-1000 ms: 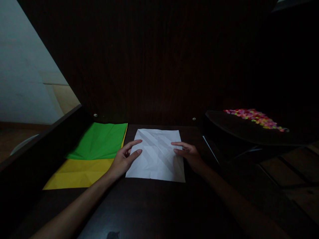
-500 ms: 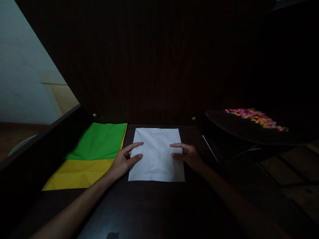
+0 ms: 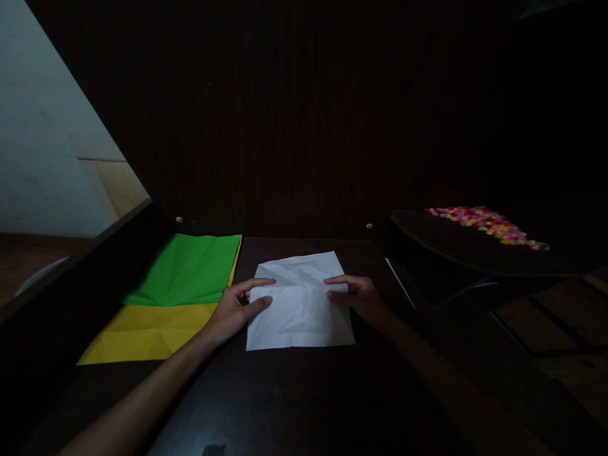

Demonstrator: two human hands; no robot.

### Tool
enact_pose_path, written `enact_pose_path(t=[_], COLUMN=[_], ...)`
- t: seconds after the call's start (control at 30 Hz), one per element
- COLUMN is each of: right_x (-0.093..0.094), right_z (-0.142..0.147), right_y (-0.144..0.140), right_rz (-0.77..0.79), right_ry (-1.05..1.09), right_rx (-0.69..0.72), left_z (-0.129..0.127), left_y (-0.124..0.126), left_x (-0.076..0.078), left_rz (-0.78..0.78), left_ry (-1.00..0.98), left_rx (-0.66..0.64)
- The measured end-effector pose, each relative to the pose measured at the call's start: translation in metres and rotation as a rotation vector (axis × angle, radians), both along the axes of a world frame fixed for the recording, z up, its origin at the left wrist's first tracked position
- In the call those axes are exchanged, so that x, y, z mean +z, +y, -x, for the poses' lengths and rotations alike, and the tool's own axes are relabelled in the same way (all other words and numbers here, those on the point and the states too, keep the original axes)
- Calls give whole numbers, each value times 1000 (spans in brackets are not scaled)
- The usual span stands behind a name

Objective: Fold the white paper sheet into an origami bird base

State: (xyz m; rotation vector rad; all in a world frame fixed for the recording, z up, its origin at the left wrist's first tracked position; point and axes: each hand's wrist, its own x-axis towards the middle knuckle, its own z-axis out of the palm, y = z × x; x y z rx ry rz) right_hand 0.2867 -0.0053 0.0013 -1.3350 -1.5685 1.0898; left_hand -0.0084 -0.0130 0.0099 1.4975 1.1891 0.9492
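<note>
A left hand (image 3: 234, 308) and right hand (image 3: 367, 303), thumbs and forefingers partly spread, hold creased white paper (image 3: 301, 318) by opposite sides, seemingly to steady it, near the back edge of the table (image 3: 270, 405). Green paper (image 3: 192, 269) overlaps yellow paper (image 3: 149, 332) by the left edge; a dark panel (image 3: 285, 120) walls off the back.

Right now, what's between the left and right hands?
In the head view, a creased white paper sheet spans the gap between the left hand and right hand, both overlapping its side edges.
</note>
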Motion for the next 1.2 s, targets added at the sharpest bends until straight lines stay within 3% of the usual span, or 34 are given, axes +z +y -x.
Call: enact_pose_path(t=[0.43,0.73,0.93,1.2], right_x=[-3,-1,0,-1], right_z=[-1,0,2,5], right_y=[0,-1,-2,-1], right_rz=[-26,-60,-35,61], right_ry=[-35,-33,66,380], right_rx=[-12,-28,-31,-19], left_z=[-1,1,0,-3], left_y=[0,0,-1,-1], left_x=[-1,-2,-1,2], left_rz=[-70,-62,-71,-71], left_ry=[73,74,36,59], left_rx=[33,-18,-12,13])
